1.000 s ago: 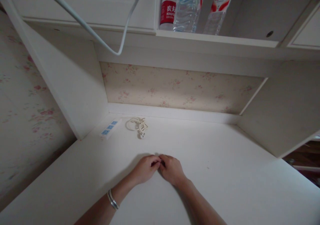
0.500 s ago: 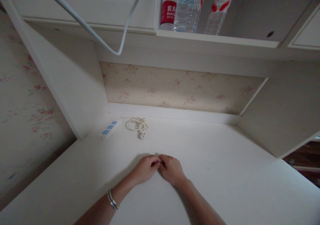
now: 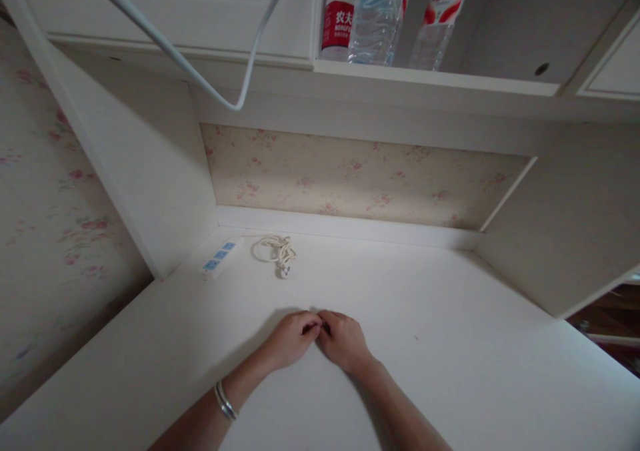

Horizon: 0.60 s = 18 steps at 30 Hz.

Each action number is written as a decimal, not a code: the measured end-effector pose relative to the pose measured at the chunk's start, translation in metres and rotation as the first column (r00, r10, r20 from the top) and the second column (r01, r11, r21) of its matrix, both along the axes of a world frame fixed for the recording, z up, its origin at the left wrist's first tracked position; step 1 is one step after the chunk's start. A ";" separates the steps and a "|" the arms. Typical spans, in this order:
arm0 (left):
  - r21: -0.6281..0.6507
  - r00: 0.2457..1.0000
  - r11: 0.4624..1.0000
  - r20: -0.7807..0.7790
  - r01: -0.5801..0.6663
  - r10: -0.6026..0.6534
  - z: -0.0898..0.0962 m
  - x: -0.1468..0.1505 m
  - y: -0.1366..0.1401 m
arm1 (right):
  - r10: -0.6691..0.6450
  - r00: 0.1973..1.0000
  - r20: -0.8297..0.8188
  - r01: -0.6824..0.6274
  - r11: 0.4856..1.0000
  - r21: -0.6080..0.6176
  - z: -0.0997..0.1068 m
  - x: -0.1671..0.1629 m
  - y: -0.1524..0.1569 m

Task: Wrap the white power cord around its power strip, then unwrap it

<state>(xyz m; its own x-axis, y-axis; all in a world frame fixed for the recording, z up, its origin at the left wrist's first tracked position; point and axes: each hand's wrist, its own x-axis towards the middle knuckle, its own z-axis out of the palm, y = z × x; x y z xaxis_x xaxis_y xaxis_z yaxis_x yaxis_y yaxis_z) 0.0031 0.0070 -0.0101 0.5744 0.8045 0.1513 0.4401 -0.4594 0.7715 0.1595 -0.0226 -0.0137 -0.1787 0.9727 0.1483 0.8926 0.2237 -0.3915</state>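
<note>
My left hand (image 3: 294,339) and my right hand (image 3: 344,339) rest together on the white desktop (image 3: 450,371), fingertips touching. Both have their fingers curled inward and closed. Whether anything small is pinched where they meet is hidden by the fingers. Silver bangles (image 3: 226,401) circle the left wrist. Beyond the hands, nearest to the left one, lies a bundled white cord (image 3: 283,249) with its plug (image 3: 285,272) toward me. Left of the cord is a white power strip (image 3: 220,257) with blue socket faces.
Overhead, a shelf (image 3: 435,84) holds several plastic bottles, among them a clear bottle (image 3: 375,21) and one with a red label (image 3: 337,24). A pale bent rod (image 3: 170,47) hangs at upper left. Side panels (image 3: 135,151) enclose the desk's back.
</note>
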 end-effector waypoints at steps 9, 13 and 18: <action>-0.001 1.000 1.000 0.014 -0.002 0.002 0.000 0.000 0.000 | 0.006 1.000 -0.003 -0.006 1.000 0.007 -0.002 0.001 0.001; -0.007 1.000 1.000 0.003 -0.004 0.004 0.000 0.000 0.000 | 0.009 1.000 -0.003 -0.009 1.000 0.013 -0.002 0.000 0.000; -0.014 0.999 1.000 -0.024 -0.020 0.020 0.001 0.001 -0.001 | 0.005 1.000 0.005 -0.005 1.000 0.009 0.000 0.000 0.000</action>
